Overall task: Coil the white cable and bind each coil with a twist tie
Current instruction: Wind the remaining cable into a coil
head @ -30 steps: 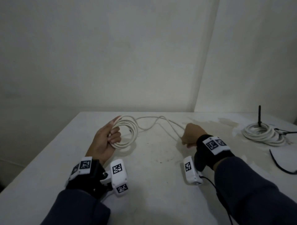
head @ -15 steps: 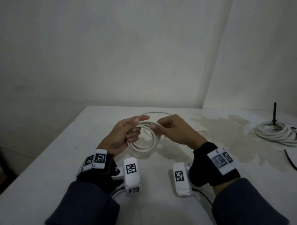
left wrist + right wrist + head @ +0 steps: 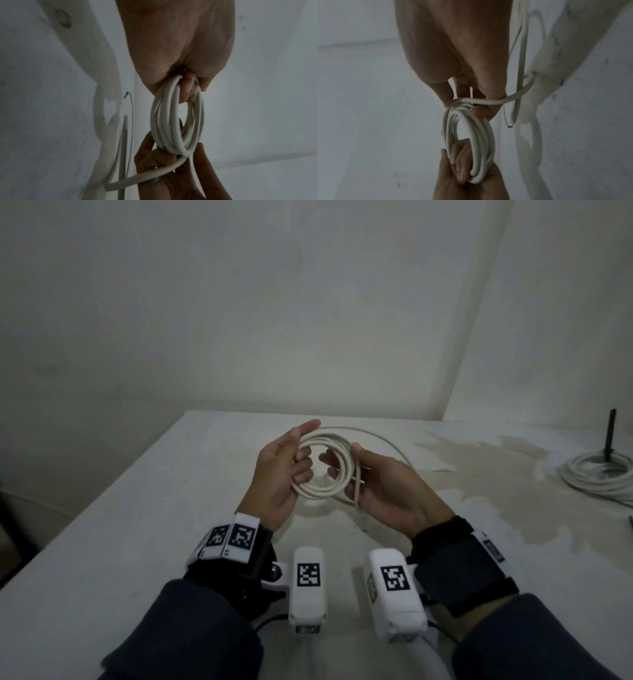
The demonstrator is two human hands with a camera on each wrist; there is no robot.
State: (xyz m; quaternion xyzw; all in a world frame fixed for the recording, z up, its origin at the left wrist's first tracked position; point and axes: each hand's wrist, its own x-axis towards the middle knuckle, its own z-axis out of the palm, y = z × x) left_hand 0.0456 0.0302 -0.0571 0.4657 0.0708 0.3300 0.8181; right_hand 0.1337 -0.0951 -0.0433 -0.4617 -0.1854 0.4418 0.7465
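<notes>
Coil (image 3: pixel 323 465) held above counter (image 3: pixel 137 542), both hands.
L hand (image 3: pixel 279 474) gripping coil's left side, R hand (image 3: pixel 380 491) pinching right side w/ loose tail (image 3: pixel 145 177); second coil (image 3: pixel 599 477) on counter far right.

The person wore dark grey sleeves (image 3: pixel 191 631) and black wrist straps (image 3: pixel 462 573) bearing white tags printed with black square codes; a white coded camera block (image 3: pixel 307 587) with a black cable sat at each wrist.
</notes>
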